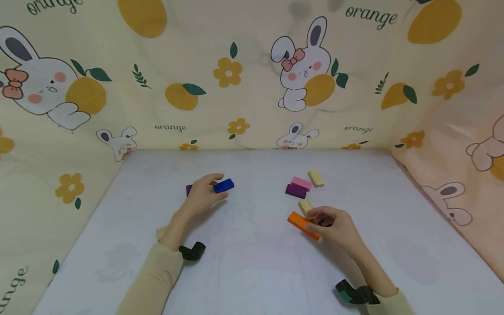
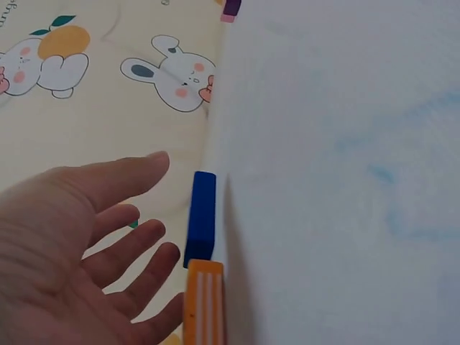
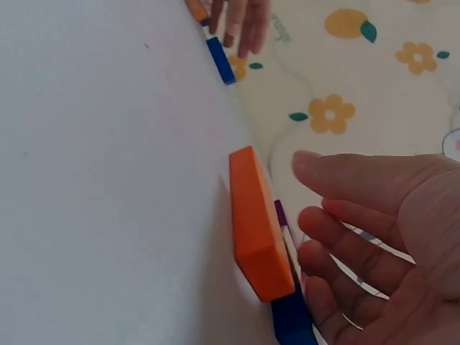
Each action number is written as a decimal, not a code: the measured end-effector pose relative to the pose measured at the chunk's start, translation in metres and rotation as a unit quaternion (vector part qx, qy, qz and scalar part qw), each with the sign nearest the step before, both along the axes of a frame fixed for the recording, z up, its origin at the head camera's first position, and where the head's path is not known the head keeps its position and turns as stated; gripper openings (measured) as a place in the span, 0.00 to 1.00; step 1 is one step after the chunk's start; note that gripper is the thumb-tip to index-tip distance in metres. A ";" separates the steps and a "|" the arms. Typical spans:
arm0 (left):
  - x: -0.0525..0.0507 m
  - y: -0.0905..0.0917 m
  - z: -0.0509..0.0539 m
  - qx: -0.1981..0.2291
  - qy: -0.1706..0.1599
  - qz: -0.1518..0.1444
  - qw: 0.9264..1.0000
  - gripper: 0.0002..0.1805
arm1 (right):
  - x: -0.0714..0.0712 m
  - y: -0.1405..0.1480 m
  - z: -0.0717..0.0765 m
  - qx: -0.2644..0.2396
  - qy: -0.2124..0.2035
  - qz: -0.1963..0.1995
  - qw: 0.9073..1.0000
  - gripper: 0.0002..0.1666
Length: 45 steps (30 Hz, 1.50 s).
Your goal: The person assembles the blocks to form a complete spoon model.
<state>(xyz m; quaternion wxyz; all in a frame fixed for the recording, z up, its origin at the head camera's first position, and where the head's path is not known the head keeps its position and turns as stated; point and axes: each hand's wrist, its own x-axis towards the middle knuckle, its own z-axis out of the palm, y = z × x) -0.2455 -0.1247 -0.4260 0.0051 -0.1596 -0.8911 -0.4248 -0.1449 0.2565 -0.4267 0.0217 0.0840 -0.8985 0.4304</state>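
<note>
My left hand (image 1: 201, 194) hovers beside a blue block (image 1: 223, 186); the left wrist view shows its thumb and fingers spread, apart from the blue block. An orange block with pale stripes (image 2: 205, 302) lies near its fingertips there. Behind this hand a purple block (image 1: 189, 189) is partly hidden. On the right, my right hand (image 1: 334, 225) is over an orange block (image 1: 303, 225), fingers loosely bent; the right wrist view shows a gap between thumb and block. A dark blue block (image 3: 293, 316) and a plain wooden block (image 1: 305, 208) lie next to the orange one.
Farther back on the right lie a purple block (image 1: 296, 190), a pink block (image 1: 301, 183) and another wooden block (image 1: 316, 178). A tan piece (image 1: 160, 232) is partly hidden by the left forearm. A patterned cloth (image 1: 252, 105) rises behind the white table (image 1: 252, 271).
</note>
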 end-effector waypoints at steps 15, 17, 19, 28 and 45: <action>-0.002 -0.011 -0.010 0.010 -0.008 0.065 0.998 0.27 | -0.002 0.001 -0.004 0.031 -0.020 0.018 0.999 0.20; -0.002 -0.010 -0.010 0.009 -0.005 0.069 0.998 0.26 | -0.002 0.000 -0.004 0.035 -0.020 0.019 0.999 0.21; -0.002 -0.010 -0.010 0.008 0.000 0.070 0.997 0.25 | -0.001 -0.001 -0.004 0.039 -0.018 0.018 0.999 0.21; -0.002 -0.005 -0.010 -0.002 -0.003 0.065 0.998 0.22 | 0.004 -0.004 -0.001 0.044 -0.010 0.052 0.998 0.25; -0.004 -0.003 -0.010 -0.013 0.006 0.042 0.999 0.21 | 0.005 0.003 0.012 0.109 -0.029 0.150 0.982 0.52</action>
